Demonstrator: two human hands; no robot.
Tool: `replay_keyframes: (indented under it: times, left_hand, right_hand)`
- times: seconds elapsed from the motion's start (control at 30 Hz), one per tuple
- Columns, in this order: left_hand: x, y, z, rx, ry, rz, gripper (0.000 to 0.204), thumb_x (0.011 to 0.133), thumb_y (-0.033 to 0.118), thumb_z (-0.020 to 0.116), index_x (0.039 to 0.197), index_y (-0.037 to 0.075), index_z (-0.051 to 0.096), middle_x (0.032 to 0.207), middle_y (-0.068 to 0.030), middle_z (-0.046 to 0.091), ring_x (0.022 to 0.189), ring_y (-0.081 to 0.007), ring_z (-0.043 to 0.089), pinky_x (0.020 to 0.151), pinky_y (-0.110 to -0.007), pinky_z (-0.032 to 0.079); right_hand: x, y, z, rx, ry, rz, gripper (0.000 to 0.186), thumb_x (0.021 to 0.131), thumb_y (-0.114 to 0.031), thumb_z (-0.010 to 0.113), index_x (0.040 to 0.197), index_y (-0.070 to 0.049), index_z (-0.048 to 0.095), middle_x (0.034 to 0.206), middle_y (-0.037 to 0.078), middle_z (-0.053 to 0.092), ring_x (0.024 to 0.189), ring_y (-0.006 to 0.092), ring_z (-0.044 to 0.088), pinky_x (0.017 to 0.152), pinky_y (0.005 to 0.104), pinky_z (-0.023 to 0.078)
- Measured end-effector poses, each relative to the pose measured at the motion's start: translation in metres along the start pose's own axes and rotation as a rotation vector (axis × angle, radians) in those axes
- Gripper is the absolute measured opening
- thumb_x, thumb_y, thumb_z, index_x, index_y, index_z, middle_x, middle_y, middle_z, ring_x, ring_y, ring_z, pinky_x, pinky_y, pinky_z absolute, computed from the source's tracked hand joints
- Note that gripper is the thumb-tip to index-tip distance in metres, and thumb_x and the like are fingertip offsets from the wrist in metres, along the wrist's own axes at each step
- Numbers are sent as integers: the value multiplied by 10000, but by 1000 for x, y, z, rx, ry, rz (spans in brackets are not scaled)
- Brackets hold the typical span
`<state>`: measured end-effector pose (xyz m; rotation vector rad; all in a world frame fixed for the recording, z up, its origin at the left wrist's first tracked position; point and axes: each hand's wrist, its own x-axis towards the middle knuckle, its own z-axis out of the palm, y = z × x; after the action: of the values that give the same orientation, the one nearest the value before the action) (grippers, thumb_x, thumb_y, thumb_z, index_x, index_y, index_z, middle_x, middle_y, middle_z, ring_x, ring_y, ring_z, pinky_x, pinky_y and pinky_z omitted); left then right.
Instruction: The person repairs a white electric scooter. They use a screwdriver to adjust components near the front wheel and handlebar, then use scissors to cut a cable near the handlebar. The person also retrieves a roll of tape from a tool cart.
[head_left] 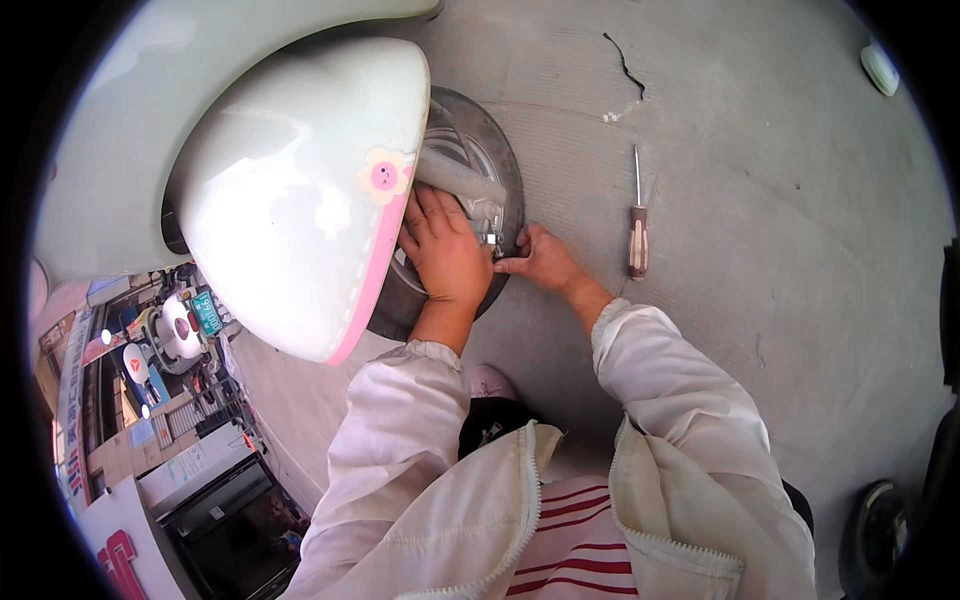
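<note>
scooter wheel (pixel 478 130) sits under the pale fender (pixel 300 190); left hand (pixel 445 250) clasps the metal fitting (pixel 487 215), right hand (pixel 540 258) pinches its bolt. screwdriver (pixel 638 235) lies unused on concrete, so work looks midway.

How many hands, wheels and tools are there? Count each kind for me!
Hands: 2, the left hand and the right hand, both at the front wheel.
Wheels: 2, the front wheel and another wheel at the lower right edge.
Tools: 1, a screwdriver on the ground.
Total: 5
</note>
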<state>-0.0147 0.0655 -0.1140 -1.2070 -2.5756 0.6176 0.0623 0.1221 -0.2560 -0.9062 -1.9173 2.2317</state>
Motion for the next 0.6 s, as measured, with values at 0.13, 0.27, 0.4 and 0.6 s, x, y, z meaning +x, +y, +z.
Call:
replay_keyframes:
  times: [0.13, 0.27, 0.4, 0.6]
  left_hand:
    - [-2, -3, 0, 3, -28, -5, 1056, 548, 378, 789, 1323, -57, 219, 1378, -214, 248, 1298, -361, 202, 945, -520, 277]
    - [-2, -1, 0, -13, -32, -7, 1066, 550, 379, 786, 1331, -61, 209, 1380, -212, 246, 1300, -361, 199, 948, -520, 275]
    - [0, 0, 3, -5, -8, -4, 1068, 554, 378, 784, 1332, -63, 201, 1387, -211, 233, 1297, -361, 203, 951, -522, 273]
    - [4, 0, 1, -24, -46, -18, 1070, 554, 375, 785, 1336, -61, 200, 1387, -211, 233, 1296, -358, 204, 955, -517, 269]
  right_hand:
    - [6, 6, -8, 122, 37, 172, 600, 564, -371, 830, 889, 32, 525, 780, 176, 596, 764, 264, 594, 697, 353, 469]
    - [-5, -7, -7, -29, -30, 22, 611, 562, -368, 831, 897, 37, 519, 786, 182, 599, 761, 268, 595, 684, 361, 469]
    - [7, 0, -5, 33, 30, 79, 636, 552, -377, 833, 912, 38, 515, 792, 188, 597, 767, 286, 593, 684, 364, 466]
    - [-1, -8, -1, -61, -11, -17, 597, 568, -364, 823, 899, 37, 529, 809, 198, 601, 767, 311, 589, 684, 364, 463]
